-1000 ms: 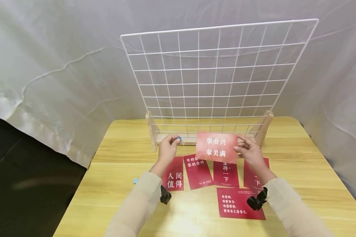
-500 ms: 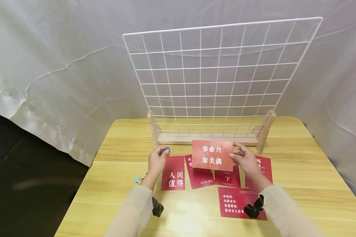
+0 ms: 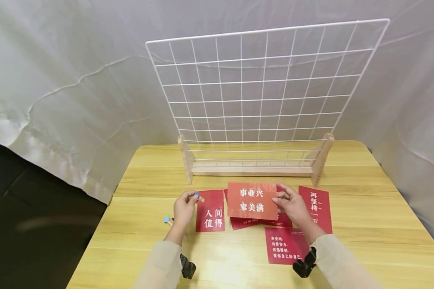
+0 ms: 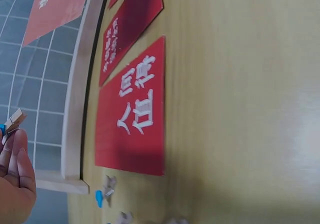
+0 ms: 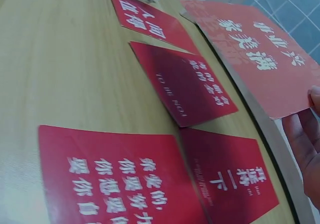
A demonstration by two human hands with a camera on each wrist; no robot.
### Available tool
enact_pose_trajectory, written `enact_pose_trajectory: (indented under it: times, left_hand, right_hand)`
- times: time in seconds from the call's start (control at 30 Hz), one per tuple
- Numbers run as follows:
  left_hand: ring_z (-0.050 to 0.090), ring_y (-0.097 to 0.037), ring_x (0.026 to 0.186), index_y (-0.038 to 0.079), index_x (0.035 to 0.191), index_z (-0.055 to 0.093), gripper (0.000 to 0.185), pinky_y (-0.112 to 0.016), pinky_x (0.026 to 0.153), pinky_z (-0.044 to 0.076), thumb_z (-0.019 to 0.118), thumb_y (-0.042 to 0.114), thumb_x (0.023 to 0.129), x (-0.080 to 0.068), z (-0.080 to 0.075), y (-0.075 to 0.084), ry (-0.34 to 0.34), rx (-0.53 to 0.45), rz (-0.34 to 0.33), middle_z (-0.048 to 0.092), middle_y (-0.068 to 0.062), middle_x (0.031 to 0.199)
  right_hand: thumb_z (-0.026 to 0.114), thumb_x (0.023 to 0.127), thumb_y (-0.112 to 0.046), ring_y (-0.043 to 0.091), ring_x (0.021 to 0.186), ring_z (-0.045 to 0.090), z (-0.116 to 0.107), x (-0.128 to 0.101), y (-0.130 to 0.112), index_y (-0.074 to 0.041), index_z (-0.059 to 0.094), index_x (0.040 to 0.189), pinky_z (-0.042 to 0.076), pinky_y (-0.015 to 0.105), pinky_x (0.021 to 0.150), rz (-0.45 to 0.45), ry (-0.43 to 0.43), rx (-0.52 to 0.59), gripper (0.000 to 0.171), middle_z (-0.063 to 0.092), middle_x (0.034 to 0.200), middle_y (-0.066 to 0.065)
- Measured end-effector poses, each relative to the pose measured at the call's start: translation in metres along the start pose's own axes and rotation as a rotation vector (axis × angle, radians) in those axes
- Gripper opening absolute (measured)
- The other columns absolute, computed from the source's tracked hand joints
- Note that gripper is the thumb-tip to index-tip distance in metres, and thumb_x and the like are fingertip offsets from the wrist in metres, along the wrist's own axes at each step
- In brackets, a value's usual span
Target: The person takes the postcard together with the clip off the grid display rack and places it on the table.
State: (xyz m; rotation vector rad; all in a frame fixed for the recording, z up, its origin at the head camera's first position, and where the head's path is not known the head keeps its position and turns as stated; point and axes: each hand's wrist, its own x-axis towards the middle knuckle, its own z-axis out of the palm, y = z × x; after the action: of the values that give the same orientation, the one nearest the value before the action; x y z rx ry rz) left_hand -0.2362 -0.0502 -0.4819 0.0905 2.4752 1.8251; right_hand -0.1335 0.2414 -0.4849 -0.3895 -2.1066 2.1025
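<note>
Two hands busy — left (image 3: 183,208) apparently pinches clothespin (image 3: 199,197), right (image 3: 293,204) grips card (image 3: 252,200).

The wire grid panel (image 3: 260,92) stands in its wooden base (image 3: 253,169) at the table's (image 3: 365,224) rear; the cards (image 3: 210,211) lie before it, clothespins (image 3: 167,220) at their left.

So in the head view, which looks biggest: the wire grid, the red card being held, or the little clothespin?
1. White wire grid panel
2. Held red card, in the right hand
3. Small wooden clothespin, pinched by the left hand
</note>
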Motion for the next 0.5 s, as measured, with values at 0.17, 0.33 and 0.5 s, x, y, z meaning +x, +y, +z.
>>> enact_pose_trajectory:
  times: [0.17, 0.33, 0.5]
  left_hand:
    - [0.058, -0.025, 0.08, -0.006, 0.1, 0.056, 0.019, -0.04, 0.072, 0.047, 0.051, 0.005, 0.086, -0.005, -0.005, -0.01, 0.024, -0.006, -0.057, 0.06, -0.011, 0.085]
    - [0.058, -0.024, 0.082, -0.006, 0.103, 0.055, 0.021, -0.037, 0.078, 0.045, 0.051, 0.005, 0.086, -0.011, -0.013, -0.016, 0.033, -0.023, -0.103, 0.06, -0.015, 0.089]
    - [0.057, -0.025, 0.082, -0.008, 0.105, 0.054, 0.023, -0.04, 0.078, 0.045, 0.05, 0.004, 0.086, -0.018, -0.019, -0.02, 0.038, -0.021, -0.1, 0.059, -0.019, 0.092]
  right_hand:
    - [0.055, 0.081, 0.003, 0.007, 0.063, 0.049, 0.005, -0.005, 0.008, -0.003, 0.034, 0.129, 0.048, 0.027, 0.054, 0.03, -0.032, 0.024, 0.053, 0.053, 0.076, -0.004]
    - [0.055, 0.082, 0.001, 0.01, 0.066, 0.053, 0.009, -0.009, 0.016, -0.008, 0.035, 0.13, 0.05, 0.031, 0.057, 0.071, -0.041, 0.015, 0.054, 0.052, 0.081, 0.005]
    - [0.055, 0.082, 0.0, 0.01, 0.063, 0.051, 0.013, -0.013, 0.02, -0.013, 0.036, 0.13, 0.05, 0.03, 0.056, 0.114, -0.046, 0.038, 0.053, 0.05, 0.082, 0.006]
